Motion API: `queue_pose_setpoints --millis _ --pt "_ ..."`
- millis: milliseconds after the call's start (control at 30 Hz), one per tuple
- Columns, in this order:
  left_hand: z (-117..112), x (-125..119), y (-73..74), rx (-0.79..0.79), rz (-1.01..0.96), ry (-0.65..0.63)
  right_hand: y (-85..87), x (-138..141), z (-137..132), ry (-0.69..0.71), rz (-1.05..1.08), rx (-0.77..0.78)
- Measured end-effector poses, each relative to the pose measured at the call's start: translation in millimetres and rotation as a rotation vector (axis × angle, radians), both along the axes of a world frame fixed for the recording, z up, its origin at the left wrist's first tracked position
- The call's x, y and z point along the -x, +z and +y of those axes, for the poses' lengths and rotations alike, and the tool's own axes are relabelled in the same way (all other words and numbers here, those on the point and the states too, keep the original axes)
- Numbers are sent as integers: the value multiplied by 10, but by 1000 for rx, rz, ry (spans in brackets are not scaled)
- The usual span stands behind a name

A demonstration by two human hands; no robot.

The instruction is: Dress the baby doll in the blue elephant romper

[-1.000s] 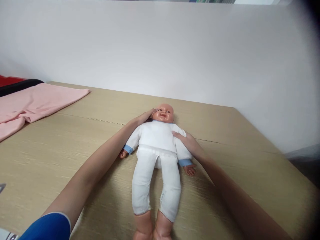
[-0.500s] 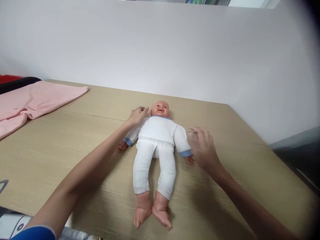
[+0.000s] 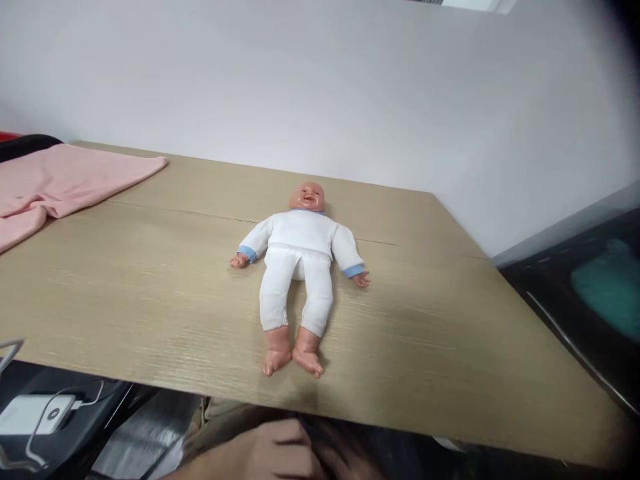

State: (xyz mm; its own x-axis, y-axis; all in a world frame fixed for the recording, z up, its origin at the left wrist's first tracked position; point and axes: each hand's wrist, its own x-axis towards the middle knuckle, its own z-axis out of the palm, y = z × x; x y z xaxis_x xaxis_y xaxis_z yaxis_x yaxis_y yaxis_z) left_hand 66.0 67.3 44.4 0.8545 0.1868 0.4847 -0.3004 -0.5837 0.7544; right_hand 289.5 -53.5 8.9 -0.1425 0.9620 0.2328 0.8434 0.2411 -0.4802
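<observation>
A baby doll in a white top and white trousers with blue cuffs lies face up on the wooden table, its head toward the wall and its bare feet toward me. Neither hand touches it. One hand, apparently my left hand, shows blurred at the bottom edge, below the table's near edge, resting against dark clothing. Its fingers are too smeared to read. My right hand is out of view.
A pink cloth lies spread at the table's far left. Below the near edge on the left sits a white power bank with a cable. A white wall backs the table. Dark floor and something teal lie to the right.
Both hands have let go of the doll and pulled back off the table. The view has drawn away, so the doll looks smaller and the near table edge shows.
</observation>
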Motion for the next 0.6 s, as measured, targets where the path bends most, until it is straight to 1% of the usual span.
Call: queue_pose_setpoints --millis 33,67,100,133,167,200,233,267,300,367,433,500,533,567,600 --pt "-124 39 -263 -28 10 -25 -181 8 -52 2 -30 10" --pt "-206 94 -473 -91 -20 44 -352 10 -104 -14 -70 33" --pt "-249 163 -624 -156 -39 101 -501 10 -151 -64 -123 67" --pt "-259 242 -720 -188 -31 158 -615 12 -190 -102 -157 121" --pt "-245 326 -769 -164 87 230 -687 19 -220 -142 -183 159" --pt "-217 407 -787 -99 223 271 -713 35 -239 -157 -189 176" --pt "-185 481 -788 -23 328 317 -695 62 -250 -154 -175 178" --pt "-154 544 -783 54 421 358 -639 100 -255 -127 -143 171" --pt "-128 593 -780 119 478 391 -555 147 -259 -80 -95 169" --pt "-94 650 -783 197 529 431 -351 248 -279 58 17 180" --pt "-70 664 -773 235 560 414 -172 317 -336 221 104 181" --pt "-41 653 -723 261 574 346 -79 305 -444 339 150 132" --pt "-26 646 -684 276 581 306 -72 263 -512 340 182 100" --pt "-13 641 -637 293 588 276 -93 201 -586 289 222 70" --pt "-6 640 -586 310 599 259 -138 125 -658 180 281 45"
